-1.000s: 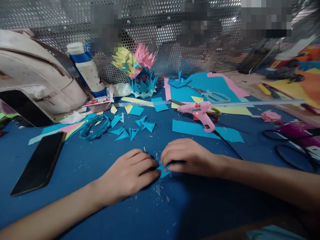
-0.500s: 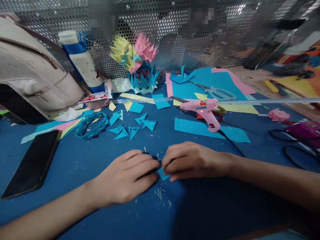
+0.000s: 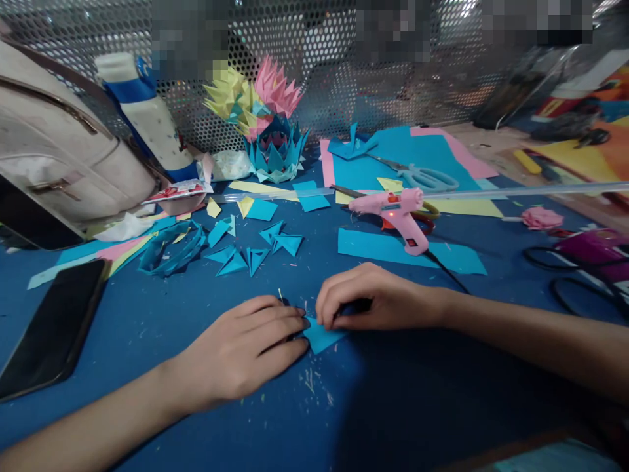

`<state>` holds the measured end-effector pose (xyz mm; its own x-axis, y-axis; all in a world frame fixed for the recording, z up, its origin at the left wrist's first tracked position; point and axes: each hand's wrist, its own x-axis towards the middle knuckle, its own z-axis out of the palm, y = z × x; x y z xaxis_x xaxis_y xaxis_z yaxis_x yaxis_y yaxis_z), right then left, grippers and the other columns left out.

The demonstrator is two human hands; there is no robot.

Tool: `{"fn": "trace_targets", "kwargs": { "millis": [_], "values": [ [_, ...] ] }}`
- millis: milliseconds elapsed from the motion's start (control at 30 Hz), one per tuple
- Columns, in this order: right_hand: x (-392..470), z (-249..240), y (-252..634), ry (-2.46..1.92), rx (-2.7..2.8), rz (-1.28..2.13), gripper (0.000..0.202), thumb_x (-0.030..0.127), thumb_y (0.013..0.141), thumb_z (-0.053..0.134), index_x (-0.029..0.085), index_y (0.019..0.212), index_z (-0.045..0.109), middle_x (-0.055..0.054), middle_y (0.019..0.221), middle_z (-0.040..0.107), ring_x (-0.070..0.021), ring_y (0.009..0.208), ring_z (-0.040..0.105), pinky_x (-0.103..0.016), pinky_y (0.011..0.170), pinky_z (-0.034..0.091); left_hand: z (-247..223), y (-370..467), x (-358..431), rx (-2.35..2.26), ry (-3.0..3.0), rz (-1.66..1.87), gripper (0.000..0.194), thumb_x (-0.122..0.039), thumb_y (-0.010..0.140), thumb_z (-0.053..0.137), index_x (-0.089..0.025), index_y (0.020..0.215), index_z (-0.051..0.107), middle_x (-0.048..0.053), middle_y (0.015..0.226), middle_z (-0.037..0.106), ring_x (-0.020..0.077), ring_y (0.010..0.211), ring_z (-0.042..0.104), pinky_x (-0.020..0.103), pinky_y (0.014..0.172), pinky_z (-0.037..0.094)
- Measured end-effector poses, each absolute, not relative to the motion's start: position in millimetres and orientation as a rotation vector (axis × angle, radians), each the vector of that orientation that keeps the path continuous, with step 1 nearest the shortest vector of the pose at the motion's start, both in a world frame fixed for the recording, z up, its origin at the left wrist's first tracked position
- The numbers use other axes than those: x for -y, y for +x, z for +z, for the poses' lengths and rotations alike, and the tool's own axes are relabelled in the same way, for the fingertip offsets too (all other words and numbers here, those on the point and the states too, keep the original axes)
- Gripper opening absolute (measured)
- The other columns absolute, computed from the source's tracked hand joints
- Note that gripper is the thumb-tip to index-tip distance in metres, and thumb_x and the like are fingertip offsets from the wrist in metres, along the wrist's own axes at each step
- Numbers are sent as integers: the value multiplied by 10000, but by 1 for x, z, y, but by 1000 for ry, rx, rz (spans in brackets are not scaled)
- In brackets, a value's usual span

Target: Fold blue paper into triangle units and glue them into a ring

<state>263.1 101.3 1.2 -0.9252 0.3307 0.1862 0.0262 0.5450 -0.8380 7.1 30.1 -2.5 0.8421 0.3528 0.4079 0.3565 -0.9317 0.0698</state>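
A small blue paper piece (image 3: 322,338) lies on the dark blue table between my hands. My left hand (image 3: 248,347) rests palm down, its fingers spread slightly and their tips on the paper's left edge. My right hand (image 3: 371,298) is curled, thumb and fingertips pinched at the paper's upper right part. Several folded blue triangles (image 3: 256,259) lie beyond my left hand. Past my right hand are a blue paper strip (image 3: 457,258) and a pink glue gun (image 3: 396,213) with its light lit.
A black phone (image 3: 54,328) lies at the left, near a pale bag (image 3: 59,144) and a bottle (image 3: 152,124). Paper flowers (image 3: 278,151) stand by the perforated metal panel. Light blue scissors (image 3: 427,177) rest on coloured sheets. Cables (image 3: 555,288) lie at the right.
My right hand has lifted slightly and its fingers have shifted, so more of the blue paper shows. My left hand has stayed on the paper's left side. The view has shifted slightly.
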Motion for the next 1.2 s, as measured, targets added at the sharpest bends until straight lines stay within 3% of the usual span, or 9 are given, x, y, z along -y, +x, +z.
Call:
{"fn": "trace_targets", "kwargs": {
  "millis": [300, 433, 500, 633, 767, 833, 967, 1033, 1200],
  "values": [
    [-101, 1, 263, -264, 2452, 1317, 104, 145, 929, 600, 129, 901, 699, -85, 930, 711, -133, 888, 679, -219, 807, 539, -7, 7, -29, 602, -3030, -702, 320, -140, 1063, 321, -115, 1124, 634, 103, 1167, 715, 201, 1102, 642, 381, 1021, 471],
    [-101, 0, 262, -315, 2445, 1333, 84, 144, 906, 623, 136, 872, 699, -70, 910, 704, -123, 861, 675, -206, 789, 539, -6, 17, -29, 777, -3057, -745, 251, -151, 1052, 350, -129, 1041, 600, 90, 998, 715, 183, 918, 649, 365, 918, 498],
    [-100, 1, 261, -378, 2431, 1357, 72, 136, 888, 632, 134, 859, 699, -62, 898, 697, -115, 840, 671, -194, 770, 538, -5, 23, -29, 839, -3023, -729, 201, -242, 1049, 423, -140, 1031, 595, 74, 929, 697, 189, 848, 629, 356, 831, 505],
    [-97, 1, 258, -535, 2366, 1389, 69, 125, 862, 624, 145, 858, 691, -36, 895, 688, -97, 796, 656, -180, 730, 537, -5, 33, -28, 849, -2979, -682, 438, -539, 995, 477, -129, 1079, 608, 82, 898, 671, 219, 832, 612, 374, 780, 488],
    [-95, -1, 258, -566, 2340, 1332, 104, 114, 857, 597, 151, 878, 691, -29, 898, 687, -94, 775, 645, -184, 708, 528, -7, 35, -27, 833, -2898, -714, 184, -239, 1028, 476, -155, 1022, 639, 56, 882, 687, 187, 793, 607, 359, 791, 459],
    [-95, -1, 258, -559, 2351, 1286, 112, 113, 861, 594, 151, 896, 694, -26, 894, 682, -87, 747, 625, -183, 683, 510, -7, 33, -28, 807, -2899, -750, 221, -129, 1021, 426, -156, 1028, 645, 53, 909, 702, 177, 808, 613, 358, 812, 448],
    [-93, 0, 257, -518, 2363, 1228, 40, 157, 866, 648, 148, 898, 671, -14, 866, 642, -79, 709, 559, -179, 638, 458, -2, 31, -31, 804, -3079, -896, 264, -124, 1021, 409, -168, 983, 666, 66, 1001, 682, 176, 927, 622, 326, 826, 464],
    [-91, 1, 257, -502, 2361, 1214, 113, 214, 855, 702, 154, 938, 656, -11, 875, 610, -89, 734, 540, -187, 647, 447, 2, 30, -32, 932, -3144, -1020, 289, -88, 987, 436, -198, 909, 691, 58, 1019, 626, 161, 959, 605, 281, 808, 482],
    [-83, 1, 253, -454, 2449, 1168, 231, 332, 840, 759, 170, 956, 643, 0, 857, 544, -124, 820, 524, -231, 746, 431, 5, 34, -32, 1193, -3246, -1202, 277, -25, 895, 518, -211, 836, 715, 20, 898, 507, 137, 872, 564, 250, 765, 493]
  ]
}}
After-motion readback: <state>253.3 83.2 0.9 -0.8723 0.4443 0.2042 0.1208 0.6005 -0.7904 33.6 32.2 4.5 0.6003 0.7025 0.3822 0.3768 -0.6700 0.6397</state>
